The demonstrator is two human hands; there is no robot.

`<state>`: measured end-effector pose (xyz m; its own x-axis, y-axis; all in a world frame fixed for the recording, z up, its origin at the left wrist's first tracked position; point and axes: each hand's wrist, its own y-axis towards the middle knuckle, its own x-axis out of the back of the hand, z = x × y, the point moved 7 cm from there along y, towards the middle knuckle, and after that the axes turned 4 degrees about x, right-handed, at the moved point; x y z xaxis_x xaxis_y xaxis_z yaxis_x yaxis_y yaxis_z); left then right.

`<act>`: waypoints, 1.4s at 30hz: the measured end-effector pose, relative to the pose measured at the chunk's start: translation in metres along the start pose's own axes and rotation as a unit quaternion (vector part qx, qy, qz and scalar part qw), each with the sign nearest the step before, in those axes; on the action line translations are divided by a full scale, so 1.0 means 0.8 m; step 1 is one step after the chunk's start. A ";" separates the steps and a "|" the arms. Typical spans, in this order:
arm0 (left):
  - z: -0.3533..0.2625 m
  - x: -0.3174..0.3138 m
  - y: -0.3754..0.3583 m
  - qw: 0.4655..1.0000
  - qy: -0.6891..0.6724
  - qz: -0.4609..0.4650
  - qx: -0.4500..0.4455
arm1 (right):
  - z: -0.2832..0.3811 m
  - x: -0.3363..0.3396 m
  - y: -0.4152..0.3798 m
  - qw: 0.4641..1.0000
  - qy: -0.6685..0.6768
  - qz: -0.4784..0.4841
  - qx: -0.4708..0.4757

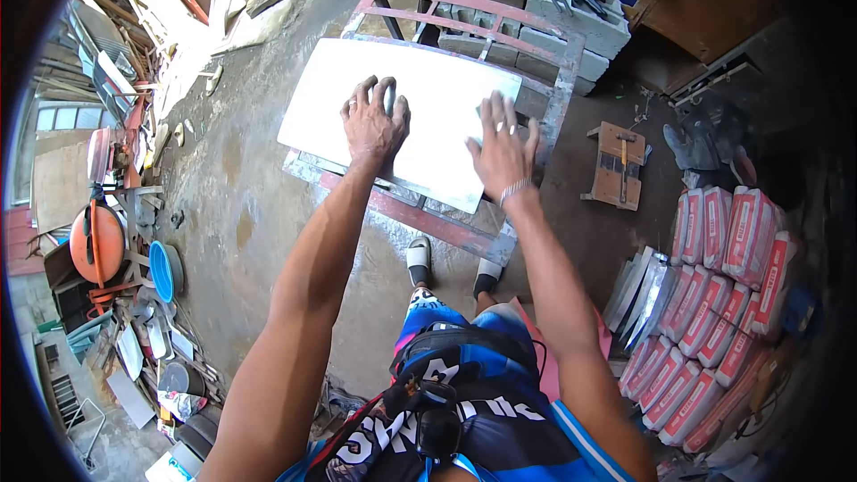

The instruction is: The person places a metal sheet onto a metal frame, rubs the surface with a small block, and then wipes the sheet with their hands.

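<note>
A large white flat panel (348, 94) lies on a red metal frame (420, 219) that rests on grey concrete blocks. My left hand (375, 120) presses on the panel near its middle, fingers curled over a small dark object that I cannot identify. My right hand (502, 150) lies flat on the panel's right part, fingers spread, a bracelet at the wrist. Both arms reach forward from my body; my feet in sandals stand at the frame's near edge.
Stacked red and white bags (714, 303) and leaning tiles (638, 290) stand at the right. A hammer on a wooden board (619, 165) lies on the floor. An orange mixer (96, 245), a blue basin (162, 270) and scrap clutter line the left. Grey blocks (576, 18) sit behind the frame.
</note>
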<state>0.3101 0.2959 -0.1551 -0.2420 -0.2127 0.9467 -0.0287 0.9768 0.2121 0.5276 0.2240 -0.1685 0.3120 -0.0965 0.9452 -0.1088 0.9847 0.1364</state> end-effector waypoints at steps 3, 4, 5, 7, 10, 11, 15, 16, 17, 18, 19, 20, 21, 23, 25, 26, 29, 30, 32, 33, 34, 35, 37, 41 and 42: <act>-0.001 0.000 0.000 1.000 -0.009 0.002 -0.009 | -0.028 -0.005 0.062 0.998 0.012 -0.058 -0.035; 0.000 0.000 0.000 1.000 -0.002 0.007 -0.002 | -0.018 -0.007 0.057 0.999 0.004 -0.043 -0.032; 0.000 -0.001 0.003 1.000 0.001 0.008 0.008 | -0.008 -0.009 0.054 0.999 -0.008 -0.029 -0.025; 0.001 -0.001 0.003 1.000 -0.007 -0.014 0.003 | 0.023 -0.015 0.006 0.999 0.016 0.046 -0.001; -0.001 0.004 0.001 1.000 -0.011 -0.011 0.003 | 0.032 -0.008 -0.023 0.996 0.041 0.062 0.041; 0.000 0.003 0.001 1.000 -0.010 0.002 0.011 | 0.022 -0.008 -0.013 0.995 0.024 0.083 0.043; -0.002 0.004 -0.003 1.000 -0.014 -0.007 0.011 | -0.019 -0.009 0.087 1.000 -0.001 0.028 -0.014; -0.004 0.006 0.000 1.000 -0.013 -0.012 0.006 | -0.019 -0.012 0.102 1.000 -0.001 0.022 -0.012; -0.003 0.007 -0.001 1.000 -0.012 -0.014 0.006 | -0.016 -0.021 0.111 0.999 -0.009 0.032 -0.016; -0.003 0.008 0.000 1.000 -0.014 -0.009 0.005 | -0.013 -0.022 0.116 0.999 -0.018 0.042 -0.017; -0.004 0.008 0.000 1.000 -0.018 -0.006 0.005 | -0.012 -0.020 0.114 0.999 -0.019 0.041 -0.013; -0.003 0.008 0.000 1.000 -0.021 -0.006 0.009 | -0.011 -0.019 0.104 0.999 -0.012 0.040 -0.010; -0.003 0.010 -0.002 1.000 -0.023 -0.009 0.016 | -0.008 -0.016 0.090 0.999 -0.005 0.041 -0.006; -0.004 0.011 -0.001 1.000 -0.024 -0.008 0.011 | 0.000 -0.016 0.049 1.000 -0.010 0.018 0.017; -0.003 0.012 0.000 0.999 -0.030 -0.021 0.013 | 0.007 -0.011 0.008 0.999 0.001 0.024 0.034; -0.004 0.012 0.001 0.999 -0.035 -0.018 0.012 | 0.010 -0.007 -0.005 0.999 0.002 0.021 0.038; -0.003 0.014 0.002 0.999 -0.041 -0.022 0.010 | 0.018 -0.007 -0.022 0.999 -0.002 0.013 0.044; -0.002 0.013 0.001 0.999 -0.039 -0.016 0.011 | 0.017 -0.008 -0.020 0.999 -0.004 0.005 0.038; -0.004 0.011 -0.002 0.999 -0.040 -0.010 0.011 | 0.019 -0.008 -0.005 0.999 -0.002 0.009 0.043; -0.003 0.010 -0.002 0.999 -0.040 -0.013 0.009 | 0.020 -0.010 0.005 0.999 0.008 0.013 0.052; -0.003 0.011 -0.003 0.999 -0.043 -0.014 0.007 | 0.020 -0.010 0.016 0.998 0.015 0.004 0.060; -0.003 0.012 -0.003 0.999 -0.044 -0.016 0.005 | 0.020 -0.012 0.026 0.998 0.004 0.007 0.065; -0.004 0.012 -0.003 0.999 -0.031 -0.015 0.009 | 0.019 -0.014 0.038 0.998 0.014 0.008 0.067; -0.002 0.011 -0.003 0.999 -0.036 -0.007 0.011 | 0.017 -0.012 0.032 0.996 0.036 -0.029 0.080; -0.002 0.011 -0.003 0.999 -0.033 -0.009 0.011 | 0.015 -0.010 0.028 0.994 0.070 -0.032 0.076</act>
<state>0.3095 0.2914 -0.1470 -0.3051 -0.2297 0.9242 -0.0553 0.9731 0.2236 0.5117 0.2451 -0.1693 0.4504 -0.1264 0.8838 -0.2229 0.9426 0.2484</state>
